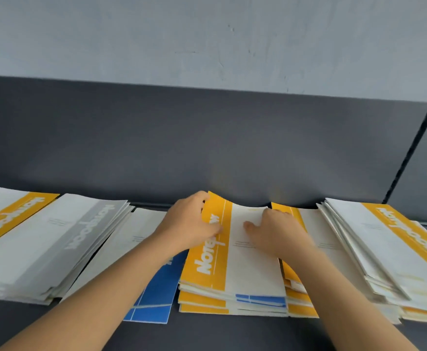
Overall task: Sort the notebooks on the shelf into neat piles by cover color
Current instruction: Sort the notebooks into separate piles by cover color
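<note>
On the dark grey shelf (207, 334), two hands work the top notebook (254, 269) of the middle pile (204, 301).
Thin, matte and rectangular, its paper cover is white with a yellow band down the left long edge. Its long axis runs away from the person, and the lettering reads along the band. The left hand (189, 224) curls its fingers round the far left corner, which bows upward. The right hand (275, 231) rests on the white half, thumb spread; blur hides its fingertips.
</note>
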Tool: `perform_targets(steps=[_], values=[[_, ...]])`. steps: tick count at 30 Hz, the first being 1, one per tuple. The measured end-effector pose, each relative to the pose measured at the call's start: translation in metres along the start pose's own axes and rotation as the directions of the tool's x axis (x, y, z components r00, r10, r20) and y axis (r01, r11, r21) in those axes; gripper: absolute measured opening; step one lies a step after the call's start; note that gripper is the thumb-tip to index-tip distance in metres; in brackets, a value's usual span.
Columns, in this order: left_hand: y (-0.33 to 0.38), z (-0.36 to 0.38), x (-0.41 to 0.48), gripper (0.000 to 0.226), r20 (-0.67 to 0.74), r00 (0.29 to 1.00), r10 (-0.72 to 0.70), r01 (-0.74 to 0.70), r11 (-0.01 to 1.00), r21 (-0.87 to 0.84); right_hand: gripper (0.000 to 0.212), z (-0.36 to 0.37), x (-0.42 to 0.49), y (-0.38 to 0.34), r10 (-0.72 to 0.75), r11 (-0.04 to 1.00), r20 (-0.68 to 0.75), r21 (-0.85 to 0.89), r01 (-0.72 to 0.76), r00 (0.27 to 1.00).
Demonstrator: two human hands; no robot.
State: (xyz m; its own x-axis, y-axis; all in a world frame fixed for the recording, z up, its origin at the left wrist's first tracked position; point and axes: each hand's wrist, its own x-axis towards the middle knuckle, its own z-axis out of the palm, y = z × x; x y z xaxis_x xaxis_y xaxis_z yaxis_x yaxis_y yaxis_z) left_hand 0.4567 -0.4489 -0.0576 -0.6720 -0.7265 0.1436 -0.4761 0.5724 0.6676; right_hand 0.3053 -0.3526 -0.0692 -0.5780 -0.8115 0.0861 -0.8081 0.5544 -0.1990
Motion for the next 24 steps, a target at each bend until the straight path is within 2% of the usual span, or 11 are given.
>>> perform_targets(steps=[2,5,7,8,10,12,16,18,20,21,24], values=[[0.004,-0.001,-0.001,0.049,-0.016,1.0,0.006,-0.009,0.984,-0.176,0.047,0.0,0.0,0.001,0.025,0.998,0.015,0.052,-0.026,1.0],[0.011,-0.008,-0.002,0.058,0.024,0.999,-0.046,0.052,0.868,-0.494,0.052,-0.01,-0.005,-0.001,0.055,0.985,0.013,0.164,-0.057,0.998],[0.013,-0.013,-0.001,0.058,0.025,0.996,-0.08,0.078,0.784,-0.616,0.057,-0.018,-0.009,-0.002,0.064,0.935,-0.04,0.352,-0.046,0.997],[0.014,-0.016,-0.001,0.054,0.017,0.995,-0.098,0.085,0.748,-0.658,0.058,-0.022,-0.012,-0.003,0.069,0.868,-0.07,0.496,-0.025,0.995],[0.014,-0.024,0.0,0.044,0.002,0.992,-0.124,0.09,0.704,-0.705,0.048,-0.03,-0.018,-0.005,0.091,0.603,-0.087,0.797,0.014,0.992],[0.014,-0.033,-0.001,0.042,0.061,0.99,-0.128,0.134,0.705,-0.697,0.036,-0.033,-0.021,-0.007,0.092,0.346,-0.043,0.938,0.008,0.995],[0.007,-0.055,-0.008,0.05,0.365,0.929,-0.062,0.292,0.728,-0.62,0.031,-0.036,-0.029,-0.021,0.089,0.254,-0.046,0.967,0.022,0.995],[-0.004,-0.071,-0.012,0.054,0.394,0.919,-0.025,0.277,0.752,-0.597,0.031,-0.033,-0.029,-0.033,0.099,0.215,-0.038,0.977,0.016,0.994],[-0.019,-0.091,-0.017,0.054,0.357,0.934,-0.004,0.229,0.776,-0.588,0.032,-0.03,-0.027,-0.053,0.114,0.236,-0.049,0.972,0.021,0.992],[-0.027,-0.102,-0.02,0.052,0.333,0.943,-0.003,0.209,0.783,-0.586,0.037,-0.029,-0.027,-0.064,0.125,0.316,-0.092,0.947,0.048,0.988],[-0.059,-0.146,-0.03,0.039,0.285,0.958,-0.005,0.171,0.808,-0.564,0.075,-0.034,-0.032,-0.111,-0.019,0.773,-0.262,0.608,0.181,0.965]])
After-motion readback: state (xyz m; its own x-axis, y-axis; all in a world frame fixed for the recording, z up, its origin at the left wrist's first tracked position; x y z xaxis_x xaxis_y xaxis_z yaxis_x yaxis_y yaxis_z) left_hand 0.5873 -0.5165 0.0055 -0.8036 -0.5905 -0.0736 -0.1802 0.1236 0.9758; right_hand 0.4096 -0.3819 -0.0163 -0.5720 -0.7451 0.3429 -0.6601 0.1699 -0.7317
